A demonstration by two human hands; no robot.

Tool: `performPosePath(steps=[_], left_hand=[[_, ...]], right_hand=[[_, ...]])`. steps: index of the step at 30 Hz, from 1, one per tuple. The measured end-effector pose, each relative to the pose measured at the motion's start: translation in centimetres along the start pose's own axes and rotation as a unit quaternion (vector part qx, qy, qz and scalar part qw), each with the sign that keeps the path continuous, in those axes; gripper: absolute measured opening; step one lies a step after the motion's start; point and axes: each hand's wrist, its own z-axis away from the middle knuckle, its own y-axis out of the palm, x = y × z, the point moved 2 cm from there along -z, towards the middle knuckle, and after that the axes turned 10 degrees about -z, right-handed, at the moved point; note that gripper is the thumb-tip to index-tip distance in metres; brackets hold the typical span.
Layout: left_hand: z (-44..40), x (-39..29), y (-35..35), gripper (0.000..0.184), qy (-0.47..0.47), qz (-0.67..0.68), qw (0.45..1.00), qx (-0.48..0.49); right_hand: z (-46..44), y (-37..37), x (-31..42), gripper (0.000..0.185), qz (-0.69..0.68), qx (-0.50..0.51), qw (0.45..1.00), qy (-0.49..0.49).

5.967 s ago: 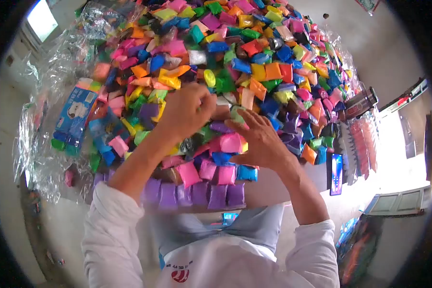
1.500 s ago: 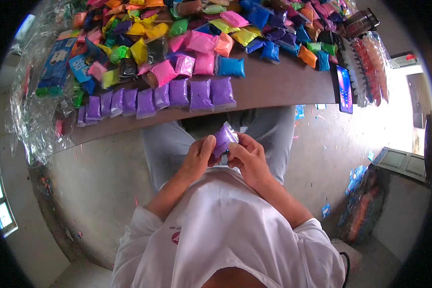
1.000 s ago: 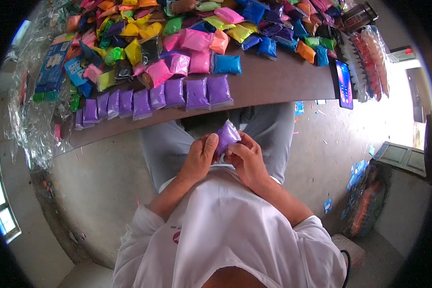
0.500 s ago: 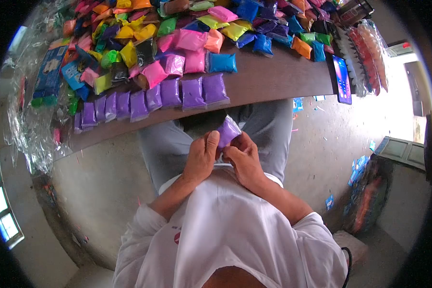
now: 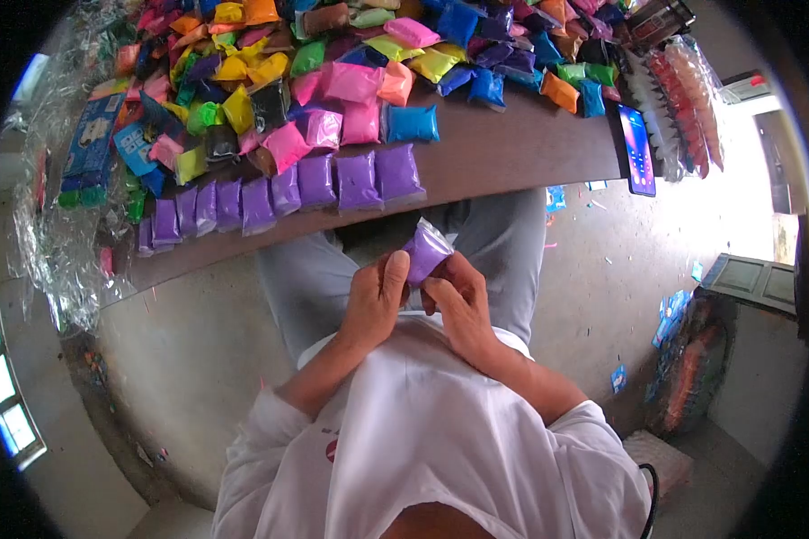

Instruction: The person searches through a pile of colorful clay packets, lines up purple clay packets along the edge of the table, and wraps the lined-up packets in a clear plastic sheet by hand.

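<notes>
Between my two hands, above my lap, is a small clear packet of purple clay-like filling (image 5: 427,250), its transparent end pointing up and away from me. My left hand (image 5: 377,289) grips its left side, thumb laid along the packet. On the right and lower side, the fingers of my right hand (image 5: 458,292) are bent in against it. Part of the packet is hidden behind the fingers. Beyond, along the table's near edge, stands a row of several similar purple packets (image 5: 360,181).
A heap of multicoloured packets (image 5: 355,81) covers the back of the brown table (image 5: 512,148). A lit phone (image 5: 636,151) lies at the table's right edge, beside bagged red and white items (image 5: 679,112). Crumpled clear plastic (image 5: 54,180) hangs at the left. Blue wrappers (image 5: 670,319) litter the floor.
The packet has tilted slightly in my hands, and its clear end shows more. Both hands keep their hold in nearly the same place.
</notes>
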Motion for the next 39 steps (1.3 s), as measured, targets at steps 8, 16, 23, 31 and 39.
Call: performPosePath(steps=[8, 16, 23, 31, 39], left_hand=[[0.0, -1.3, 0.0, 0.051, 0.015, -0.034, 0.999, -0.001], [0.2, -1.1, -0.3, 0.052, 0.014, -0.033, 0.999, 0.000], [0.7, -0.7, -0.1, 0.043, 0.081, -0.100, 0.992, -0.007], [0.7, -1.3, -0.5, 0.042, 0.094, -0.005, 0.991, 0.091], [0.6, -0.8, -0.3, 0.048, 0.032, 0.037, 0.988, 0.145]], right_hand=[[-0.2, 0.8, 0.9, 0.016, 0.015, -0.044, 0.999, -0.004], [0.2, 0.8, 1.8, 0.023, 0.020, -0.053, 0.998, -0.025], [0.2, -0.3, 2.8, 0.027, -0.143, -0.041, 0.980, 0.128], [-0.4, -0.6, 3.3, 0.021, -0.014, -0.007, 0.998, 0.054], [-1.1, -0.7, 4.4, 0.018, 0.374, 0.000, 0.899, -0.227]])
